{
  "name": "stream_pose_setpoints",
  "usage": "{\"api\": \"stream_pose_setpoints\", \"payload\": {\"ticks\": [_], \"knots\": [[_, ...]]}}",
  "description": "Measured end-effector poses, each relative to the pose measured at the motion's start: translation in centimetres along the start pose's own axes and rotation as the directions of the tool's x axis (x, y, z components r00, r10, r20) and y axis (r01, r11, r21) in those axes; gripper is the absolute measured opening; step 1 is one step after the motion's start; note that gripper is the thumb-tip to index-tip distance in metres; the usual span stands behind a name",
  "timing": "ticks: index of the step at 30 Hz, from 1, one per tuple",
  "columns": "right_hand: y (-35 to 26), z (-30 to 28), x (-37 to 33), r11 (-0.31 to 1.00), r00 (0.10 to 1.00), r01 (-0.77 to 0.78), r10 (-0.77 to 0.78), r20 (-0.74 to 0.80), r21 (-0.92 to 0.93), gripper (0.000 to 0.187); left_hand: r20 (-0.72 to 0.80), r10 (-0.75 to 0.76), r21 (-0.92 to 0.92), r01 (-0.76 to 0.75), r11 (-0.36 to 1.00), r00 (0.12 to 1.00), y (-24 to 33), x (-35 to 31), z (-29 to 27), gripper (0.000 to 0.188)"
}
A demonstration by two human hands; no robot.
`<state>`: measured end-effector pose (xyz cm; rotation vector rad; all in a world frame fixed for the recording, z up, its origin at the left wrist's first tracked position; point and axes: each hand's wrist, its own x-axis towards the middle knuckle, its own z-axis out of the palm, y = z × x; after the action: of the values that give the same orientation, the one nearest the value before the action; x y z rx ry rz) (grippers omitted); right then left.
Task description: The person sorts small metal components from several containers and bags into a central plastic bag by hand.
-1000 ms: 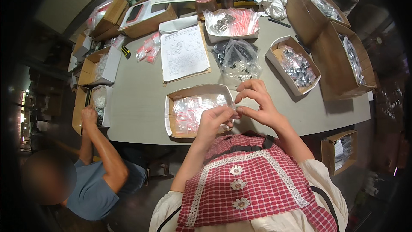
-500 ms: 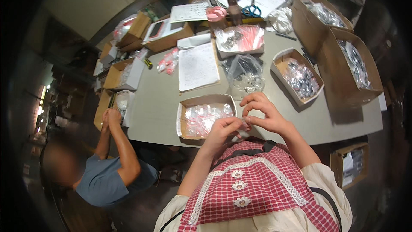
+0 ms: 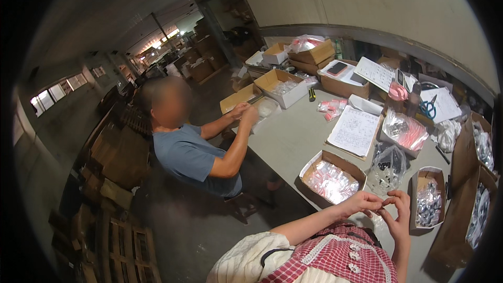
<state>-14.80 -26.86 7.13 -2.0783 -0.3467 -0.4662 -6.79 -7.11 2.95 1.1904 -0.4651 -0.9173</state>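
Observation:
My left hand (image 3: 360, 204) and my right hand (image 3: 398, 215) meet at the table's near edge, fingertips pinched together. Whatever they hold is too small to make out; something clear shows just below the fingers. Beside my left hand stands a white cardboard box (image 3: 302, 179) filled with small clear bags (image 3: 331, 182) with red edges. A larger clear plastic bag (image 3: 389, 170) with dark small parts lies beyond my hands. To the right of my right hand is an open box (image 3: 414, 199) of bagged dark and silvery parts.
A co-worker (image 3: 196, 152) in a blue shirt sits at the table's left end, hands over a box (image 3: 238, 97). A written sheet (image 3: 353, 131), a parts tray (image 3: 406, 131), blue-handled scissors (image 3: 428, 107) and tall cartons (image 3: 461, 152) surround the work area. Wooden pallets (image 3: 123, 246) stand at left.
The view has swung left, so table and hands now appear farther right and the room beyond shows. My hands stay pinched together. The co-worker's hands have risen from the box.

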Motion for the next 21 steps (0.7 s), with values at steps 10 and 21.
{"api": "stream_pose_setpoints", "payload": {"ticks": [10, 21], "knots": [[1.7, -0.5, -0.9, 1.000, 0.999, -0.016, 0.016, 0.045, -0.001, 0.023, -0.053, 0.000, -0.051, -0.003, 0.999, 0.999, -1.4, 0.7, 1.8, 0.042], [3.5, 0.3, -2.4, 0.936, 0.959, -0.272, 0.282, -0.015, 0.223, 0.019, -0.001, -0.154, -0.412, 0.140, 0.900, 0.988, -3.5, 0.5, 2.6, 0.034]]}}
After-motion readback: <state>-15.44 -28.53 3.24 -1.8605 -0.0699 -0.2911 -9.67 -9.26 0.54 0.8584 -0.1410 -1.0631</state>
